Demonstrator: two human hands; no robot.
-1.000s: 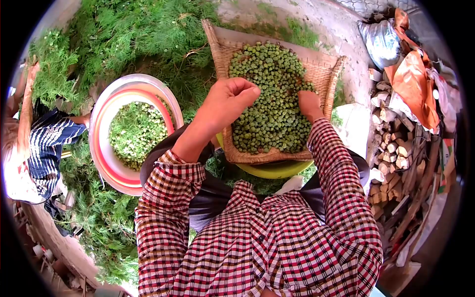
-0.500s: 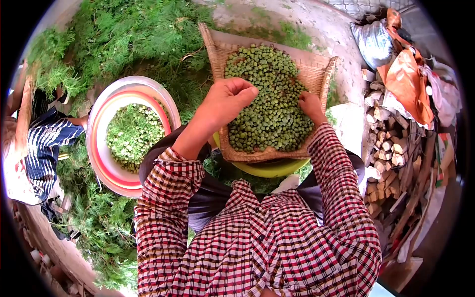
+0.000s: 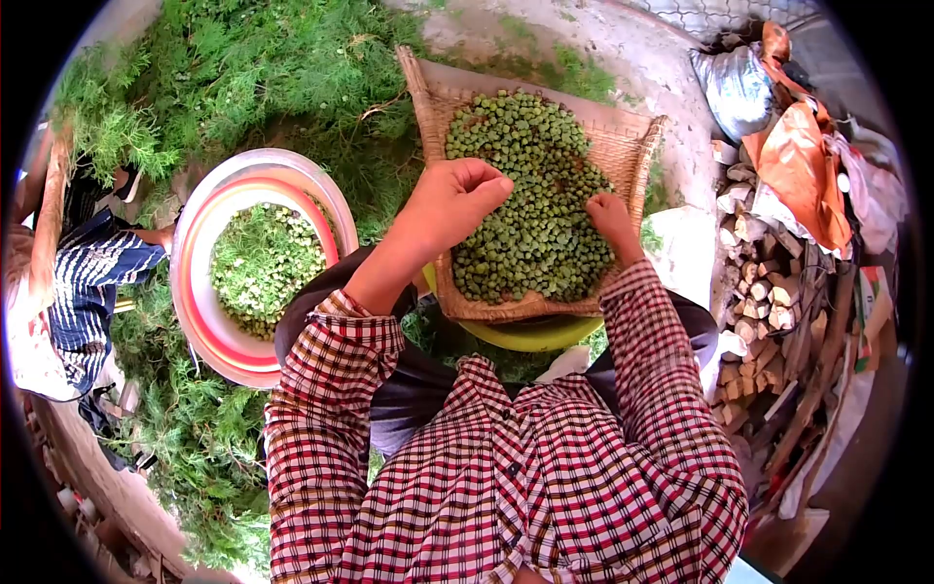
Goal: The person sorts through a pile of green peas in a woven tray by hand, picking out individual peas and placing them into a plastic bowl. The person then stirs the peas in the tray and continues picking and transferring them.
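A woven basket tray [image 3: 623,146] filled with small green cones [image 3: 530,195] rests over a yellow-green basin [image 3: 535,333] in front of me. My left hand [image 3: 452,204] hovers over the left part of the cones, its thumb and fingers pinched together; whether something tiny is between them cannot be made out. Over the tray's right side is my right hand [image 3: 613,222], closed, its fingertips curled and partly hidden. Left of the tray, a white and red basin [image 3: 190,292] holds green sprigs and pale cones [image 3: 265,263].
Leafy green branches [image 3: 263,58] cover the ground at left and behind the tray. At the left edge sits another person in a patterned dark garment [image 3: 97,292]. Stacked firewood [image 3: 764,292], an orange bag [image 3: 803,170] and a silvery sack [image 3: 732,88] lie on the right.
My right hand has shifted slightly down and its fingers look more tightly curled. My left hand has moved a little to the right. The view has shifted very slightly.
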